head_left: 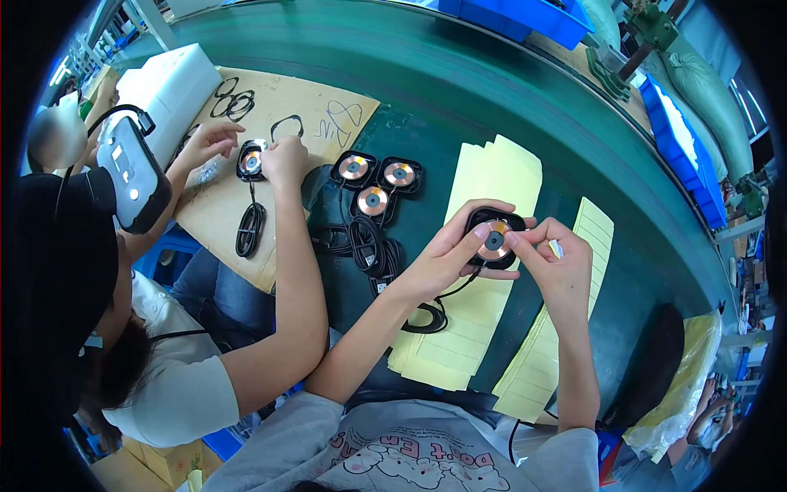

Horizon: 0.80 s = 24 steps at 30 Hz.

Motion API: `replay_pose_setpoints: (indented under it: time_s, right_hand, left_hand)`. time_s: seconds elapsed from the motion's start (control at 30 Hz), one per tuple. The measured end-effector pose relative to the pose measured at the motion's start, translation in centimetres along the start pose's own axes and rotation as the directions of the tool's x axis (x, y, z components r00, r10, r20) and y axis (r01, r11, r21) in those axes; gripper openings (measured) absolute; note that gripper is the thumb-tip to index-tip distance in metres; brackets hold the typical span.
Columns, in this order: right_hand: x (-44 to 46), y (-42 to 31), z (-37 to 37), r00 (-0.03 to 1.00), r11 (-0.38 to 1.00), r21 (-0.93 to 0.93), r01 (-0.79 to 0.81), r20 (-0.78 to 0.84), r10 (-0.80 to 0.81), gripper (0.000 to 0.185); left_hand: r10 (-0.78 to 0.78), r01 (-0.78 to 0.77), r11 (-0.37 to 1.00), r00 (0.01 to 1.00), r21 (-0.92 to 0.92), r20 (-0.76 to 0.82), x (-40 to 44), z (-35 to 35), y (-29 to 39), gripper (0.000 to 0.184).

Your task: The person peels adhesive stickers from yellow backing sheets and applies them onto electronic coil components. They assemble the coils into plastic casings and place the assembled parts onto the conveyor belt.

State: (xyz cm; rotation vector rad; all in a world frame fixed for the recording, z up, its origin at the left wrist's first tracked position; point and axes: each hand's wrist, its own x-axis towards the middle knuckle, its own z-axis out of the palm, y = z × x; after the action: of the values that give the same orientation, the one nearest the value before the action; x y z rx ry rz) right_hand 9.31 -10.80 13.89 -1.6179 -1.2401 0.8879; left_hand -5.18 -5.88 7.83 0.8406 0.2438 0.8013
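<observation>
A black charger housing with a copper coil disc (494,240) is held up over the yellow paper sheets (492,180). My left hand (449,254) wraps around its left side, with the thumb on the coil. From the right, my right hand (559,261) pinches at the coil's edge with thumb and finger; a small whitish piece (557,248) shows between its fingers. The black cable (428,318) of the housing hangs down onto the sheets. Left of my hands lie three more housings with copper coils (372,201) and bundled black cables (366,244).
At the left, a co-worker's hands (283,160) handle another coil housing on brown cardboard (328,98) with black rings. A white foam box (176,86) stands behind. More lined yellow sheets (541,353) lie at the right. Blue trays (676,139) line the far side.
</observation>
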Motion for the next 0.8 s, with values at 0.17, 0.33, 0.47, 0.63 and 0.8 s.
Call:
replay_pose_setpoints:
  time_s: [0.17, 0.33, 0.47, 0.63, 0.8]
  right_hand:
    - [0.0, -0.1, -0.2, 1.000, 0.999, -0.032, 0.004, -0.005, -0.004, 0.016]
    - [-0.1, 0.0, -0.1, 1.000, 1.000, -0.008, 0.024, -0.015, -0.025, 0.016]
    - [-0.3, 0.3, 0.1, 0.999, 0.998, 0.037, 0.043, -0.018, -0.042, 0.014]
    - [-0.7, -0.3, 0.4, 0.997, 0.994, -0.091, 0.063, -0.034, -0.067, 0.013]
    - [-0.6, -2.4, -0.2, 0.988, 0.993, -0.115, 0.023, -0.152, -0.040, 0.017]
  left_hand:
    - [0.030, -0.029, 0.999, 0.999, -0.014, 0.041, 0.0, -0.1, -0.1, 0.033]
    - [0.055, -0.054, 0.998, 0.996, -0.012, 0.073, 0.0, -0.2, -0.3, 0.037]
    - [0.061, -0.062, 0.998, 0.995, 0.014, 0.076, -0.2, 0.1, 0.2, 0.040]
    - [0.037, -0.036, 0.999, 0.998, -0.023, 0.050, -0.2, -0.3, -0.1, 0.046]
    - [-0.020, 0.021, 1.000, 0.997, -0.012, 0.078, -0.5, 0.2, 0.1, 0.060]
